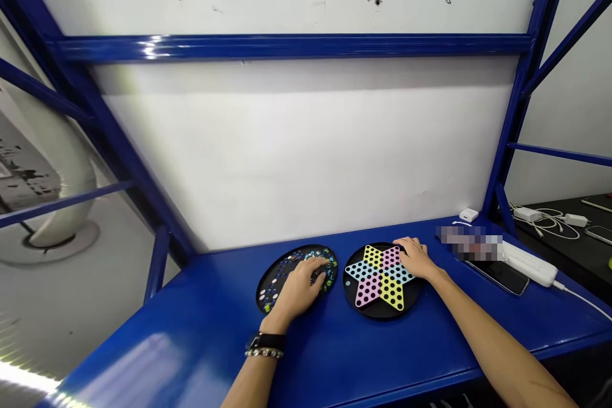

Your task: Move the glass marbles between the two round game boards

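Left hand (302, 285) is resting, fingers curled, on marbles (287, 266) in the black tray (268, 280); grip unclear. Right hand (415, 257) is lying flat on the Chinese checkers board (381, 279). Risk: nudged marbles rolling off the table (191, 325).

Bare forearms; the left wrist wears a black watch (266, 340) and a beaded bracelet (264, 352).

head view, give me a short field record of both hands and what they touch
left hand: resting in the round black tray of coloured marbles
right hand: on the upper right edge of the round black board with a pastel star of holes
surface: glossy blue metal table
nearby: dark phone, white power strip
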